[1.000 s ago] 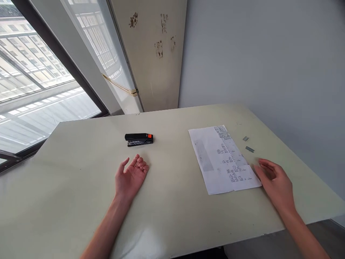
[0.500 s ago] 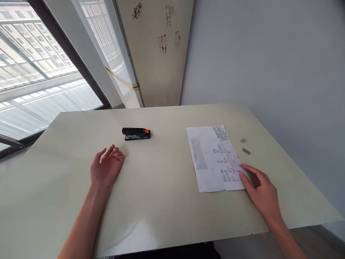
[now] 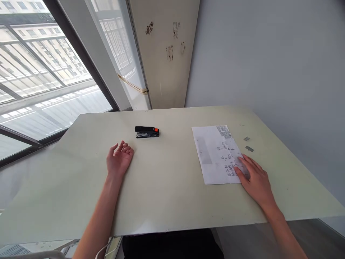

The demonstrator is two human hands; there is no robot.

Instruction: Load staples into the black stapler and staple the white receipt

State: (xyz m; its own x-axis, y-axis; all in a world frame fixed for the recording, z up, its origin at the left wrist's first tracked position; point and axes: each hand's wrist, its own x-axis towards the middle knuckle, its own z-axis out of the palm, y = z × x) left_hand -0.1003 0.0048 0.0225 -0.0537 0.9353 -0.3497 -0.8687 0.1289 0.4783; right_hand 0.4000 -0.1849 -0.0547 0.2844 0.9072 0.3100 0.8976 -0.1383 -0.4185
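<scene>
Palm up on the table, my left hand lies open with its fingers loosely curled and nothing in them. Beyond its fingertips, apart from it, a black stapler with an orange button rests on its base. On the right side lies a printed sheet of paper, flat on the tabletop. My right hand rests palm down over the sheet's lower right edge, its fingers spread and touching the paper. Two small strips of staples lie just past that hand, to the right of the sheet.
The pale table reaches to a grey wall on the right. A large window is at the left. A tall, stained cream panel stands behind the table. Papers and a cable show below the front left edge.
My right hand has moved farther onto the sheet, its fingers going from pinched near the edge to laid over it. My left hand stays palm up. The whole view has shifted slightly.
</scene>
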